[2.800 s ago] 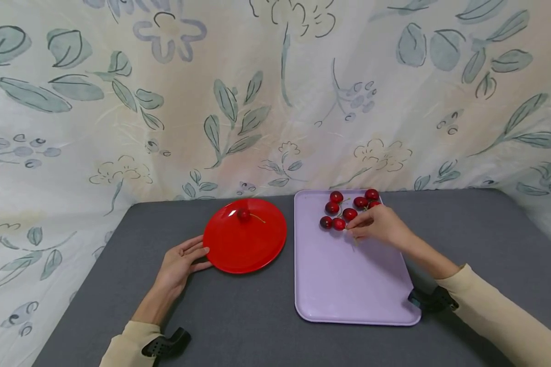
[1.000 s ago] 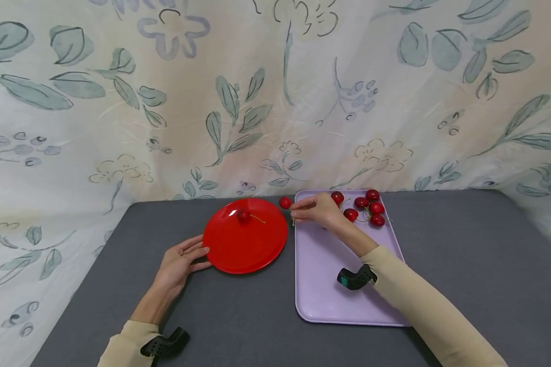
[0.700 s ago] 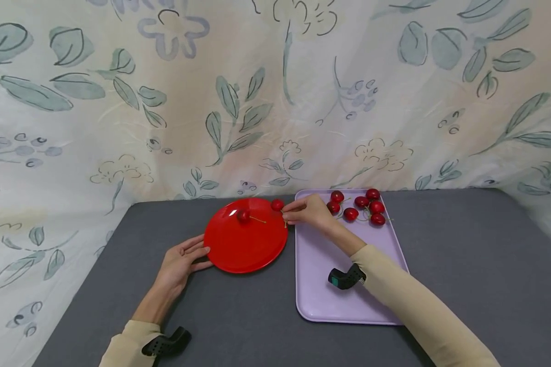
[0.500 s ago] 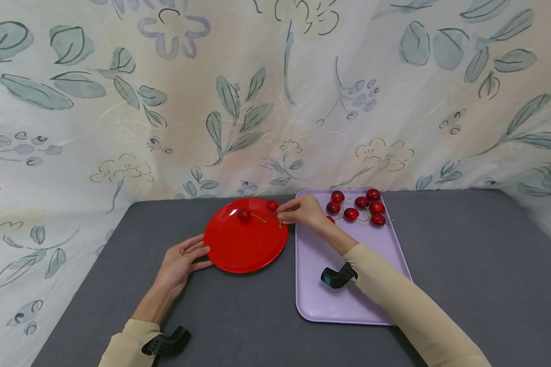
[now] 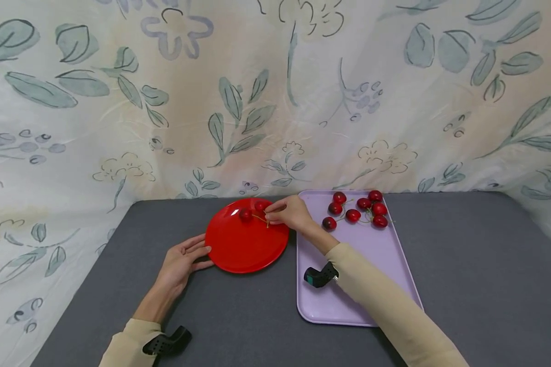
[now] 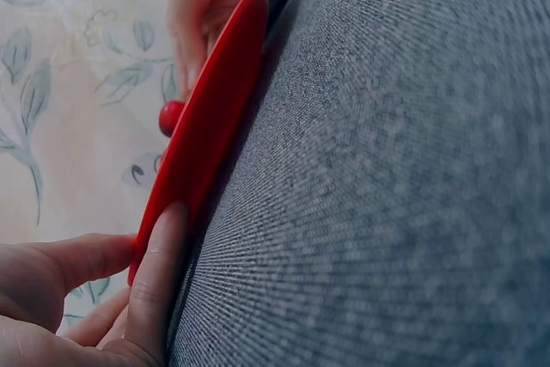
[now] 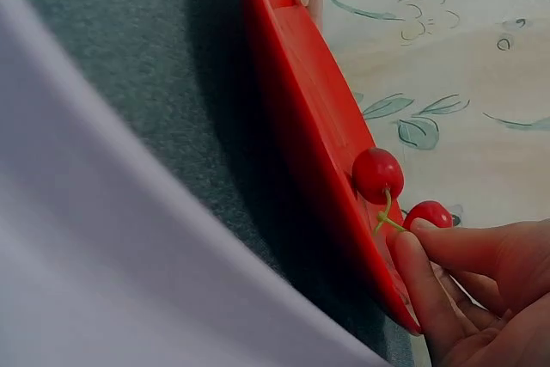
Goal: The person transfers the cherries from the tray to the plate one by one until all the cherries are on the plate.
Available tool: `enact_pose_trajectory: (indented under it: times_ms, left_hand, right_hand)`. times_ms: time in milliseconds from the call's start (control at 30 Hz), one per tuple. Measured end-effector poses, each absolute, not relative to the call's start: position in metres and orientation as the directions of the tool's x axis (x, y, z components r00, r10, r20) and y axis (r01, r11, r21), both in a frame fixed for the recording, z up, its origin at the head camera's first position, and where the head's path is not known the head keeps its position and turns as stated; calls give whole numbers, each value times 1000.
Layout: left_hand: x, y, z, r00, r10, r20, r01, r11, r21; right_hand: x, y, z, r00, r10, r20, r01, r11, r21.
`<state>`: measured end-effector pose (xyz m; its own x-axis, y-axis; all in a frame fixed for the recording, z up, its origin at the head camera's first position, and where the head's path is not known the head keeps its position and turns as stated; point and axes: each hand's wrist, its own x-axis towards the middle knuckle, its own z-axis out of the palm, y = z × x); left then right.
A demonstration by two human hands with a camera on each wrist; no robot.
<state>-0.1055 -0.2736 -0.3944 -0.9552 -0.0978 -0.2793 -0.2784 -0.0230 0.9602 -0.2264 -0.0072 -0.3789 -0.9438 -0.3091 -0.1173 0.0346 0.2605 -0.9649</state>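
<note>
My left hand point(image 5: 178, 265) holds the near-left rim of a round red plate point(image 5: 243, 250), gripping it between thumb and fingers, as the left wrist view shows. One cherry point(image 5: 245, 214) lies toward the back of the plate, its green stem pointing right. My right hand point(image 5: 290, 211) reaches over the plate's right rim and pinches a second cherry point(image 7: 428, 214) by its stem between thumb and fingertips. In the right wrist view this cherry is close beside the first one, and their stems overlap there.
Right of the plate lies a lilac tray point(image 5: 314, 306) with several cherries point(image 5: 353, 216) grouped toward its back end. The right forearm crosses over the tray. A floral cloth point(image 5: 188, 102) hangs behind the dark grey tabletop point(image 5: 477, 265).
The right hand has picked a cherry from the tray group and carried it left, past the tray edge, to over the plate. The left hand has stayed at the plate's rim.
</note>
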Motion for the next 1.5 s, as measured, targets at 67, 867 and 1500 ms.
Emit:
enact_pose_trajectory:
  times_ms: [67, 867, 1500]
  left_hand:
    - [-106, -273, -394, -957, -97, -275, -275, -20, 961]
    - [-105, -272, -390, -960, -88, -264, -264, -16, 964]
    - [-102, -273, -401, -963, -91, -253, -253, -5, 967]
  right_hand:
    - [-227, -9, -378, -948, -298, -107, 24, 269, -963]
    - [-229, -19, -379, -948, -317, 21, -166, 438, -883]
    - [-222, -3, -366, -914, -404, 39, -231, 438, -869]
